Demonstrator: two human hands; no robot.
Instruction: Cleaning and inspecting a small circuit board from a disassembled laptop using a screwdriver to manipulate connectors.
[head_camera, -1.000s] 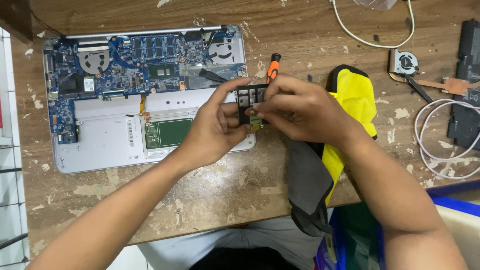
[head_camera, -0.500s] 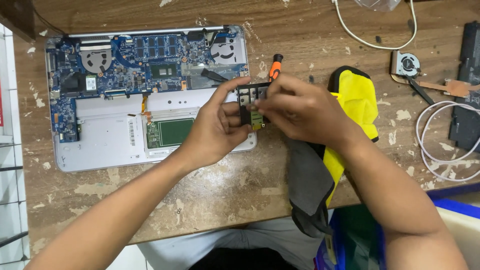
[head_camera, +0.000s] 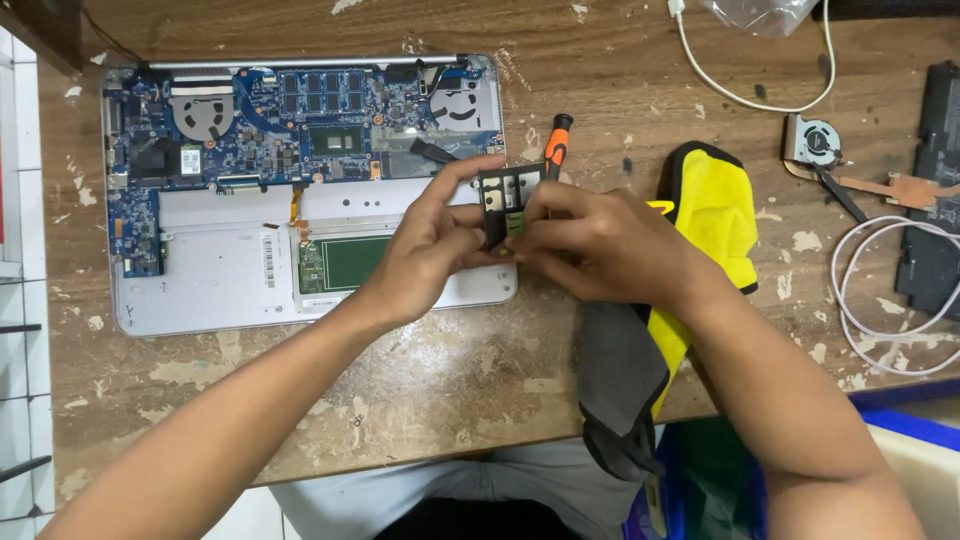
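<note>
well above the worn wooden table (head_camera: 470, 400), both hands meet over the lower right corner of the opened laptop (head_camera: 220, 290). the left hand (head_camera: 430, 250) and the right hand (head_camera: 600, 250) together pinch a small black bracket part (head_camera: 497, 195), a flat dark piece with a few cut-out windows and a bit of green board at its lower edge. the left thumb and forefinger clamp its left side, and the right fingertips press on its right and lower edge; both grips are closed on the part, which is held upright just off the laptop's rim.

the laptop lies with its bottom cover off: blue circuit board across the upper half, two round fans near the top corners, a bare silver bay below. in that bay a narrow white label with dark bars (head_camera: 268, 260) sits upright beside a green rectangular board (head_camera: 345, 262). a small white sticker (head_camera: 191, 157) sits on the blue board near the left fan.

just behind the hands an orange-and-black screwdriver (head_camera: 556, 145) rests on the table, partly hidden. a yellow and grey cloth (head_camera: 690, 260) with dark trim lies under the right wrist and hangs over the table edge. farther right lie a loose small fan with a copper pipe (head_camera: 815, 142), a white cable (head_camera: 870, 310), and dark flat parts (head_camera: 935, 230) at the frame edge. a clear plastic bag (head_camera: 760, 12) shows at the top.
</note>
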